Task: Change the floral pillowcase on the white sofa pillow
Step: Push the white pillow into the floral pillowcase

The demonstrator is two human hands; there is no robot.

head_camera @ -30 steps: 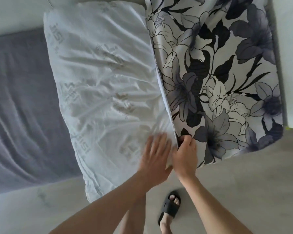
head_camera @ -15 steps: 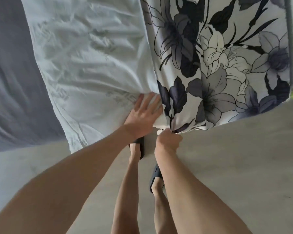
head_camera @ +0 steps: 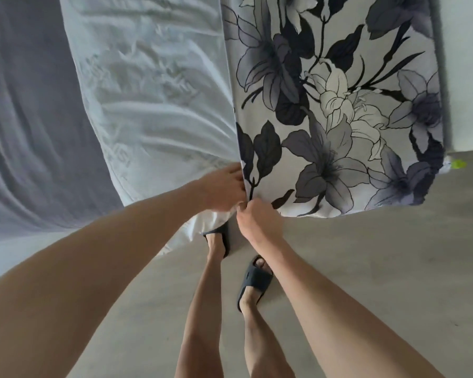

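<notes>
The white pillow (head_camera: 153, 85), creased and faintly printed, lies half out of the floral pillowcase (head_camera: 336, 110), which has grey and dark lilies on a pale ground and covers the pillow's right half. My left hand (head_camera: 223, 190) presses on the pillow's near corner, its fingertips under the pillowcase's open edge. My right hand (head_camera: 257, 221) pinches the near corner of that open edge, right beside my left hand. The pillow's near corner hangs over the seat edge, below my left wrist.
A grey cover (head_camera: 30, 137) lies over the seat to the left of the pillow. White sofa surface (head_camera: 467, 64) shows at the right. Below is a grey floor (head_camera: 380, 268), where my feet stand in dark slides (head_camera: 256, 279). A small green object (head_camera: 458, 164) sits by the pillowcase's right corner.
My left hand has slid to the pillow's near corner and in under the pillowcase edge. My right hand moved down the open edge to its near corner and keeps its pinch.
</notes>
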